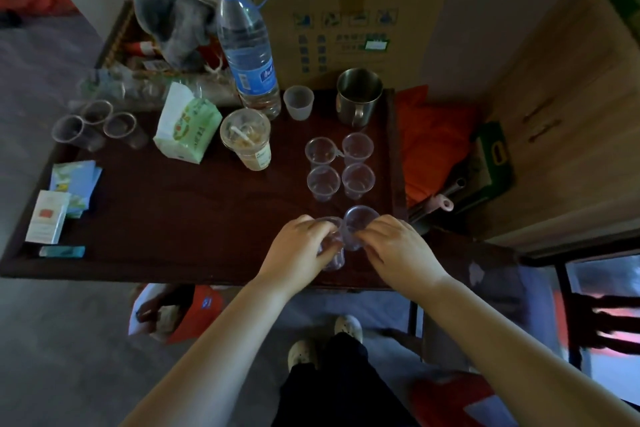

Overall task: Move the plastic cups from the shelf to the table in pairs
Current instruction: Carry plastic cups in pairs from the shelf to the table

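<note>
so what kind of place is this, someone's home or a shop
Probably a lived-in room at home, not a shop. The dark wooden table is cluttered with a large clear water bottle with a blue cap, a half-finished iced drink cup and a grey plush toy.

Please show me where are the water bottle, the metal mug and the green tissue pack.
water bottle (254, 80): head view, on its blue label.
metal mug (358, 102): head view, on its side wall.
green tissue pack (187, 128): head view, on its front face.

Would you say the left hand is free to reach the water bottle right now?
Probably not: the left hand is closed around a plastic cup, and the iced drink cup stands before the water bottle.
</note>
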The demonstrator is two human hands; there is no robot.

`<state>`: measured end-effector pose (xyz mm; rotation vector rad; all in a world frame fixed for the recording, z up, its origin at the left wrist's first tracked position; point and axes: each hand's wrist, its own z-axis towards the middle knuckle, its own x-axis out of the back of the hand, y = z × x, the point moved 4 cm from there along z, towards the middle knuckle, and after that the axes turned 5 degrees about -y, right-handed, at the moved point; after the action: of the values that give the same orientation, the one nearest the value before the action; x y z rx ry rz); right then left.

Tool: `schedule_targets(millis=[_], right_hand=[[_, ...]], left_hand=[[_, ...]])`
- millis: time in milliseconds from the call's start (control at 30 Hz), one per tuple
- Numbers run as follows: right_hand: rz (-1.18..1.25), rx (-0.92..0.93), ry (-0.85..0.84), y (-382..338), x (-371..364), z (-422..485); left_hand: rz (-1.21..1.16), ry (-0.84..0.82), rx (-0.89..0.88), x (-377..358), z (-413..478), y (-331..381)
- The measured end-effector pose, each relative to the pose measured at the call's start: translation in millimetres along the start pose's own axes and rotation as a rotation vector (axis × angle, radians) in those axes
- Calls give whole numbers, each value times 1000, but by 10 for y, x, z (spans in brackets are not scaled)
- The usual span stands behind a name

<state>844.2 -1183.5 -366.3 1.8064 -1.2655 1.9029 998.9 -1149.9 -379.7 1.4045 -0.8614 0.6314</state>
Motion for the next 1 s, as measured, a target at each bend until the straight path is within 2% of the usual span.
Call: schedule_targets(millis=[300,533,1000], right_hand=[[-66,-8,-24,373,-276,282],[-93,15,5,525,-347,340],[-127,53,-7,634,-462,371]], left_hand=[[203,-80,15,-300,311,-174],[190,-71,-14,-409,393,-174],[323,-24,-75,-591,390,-250]])
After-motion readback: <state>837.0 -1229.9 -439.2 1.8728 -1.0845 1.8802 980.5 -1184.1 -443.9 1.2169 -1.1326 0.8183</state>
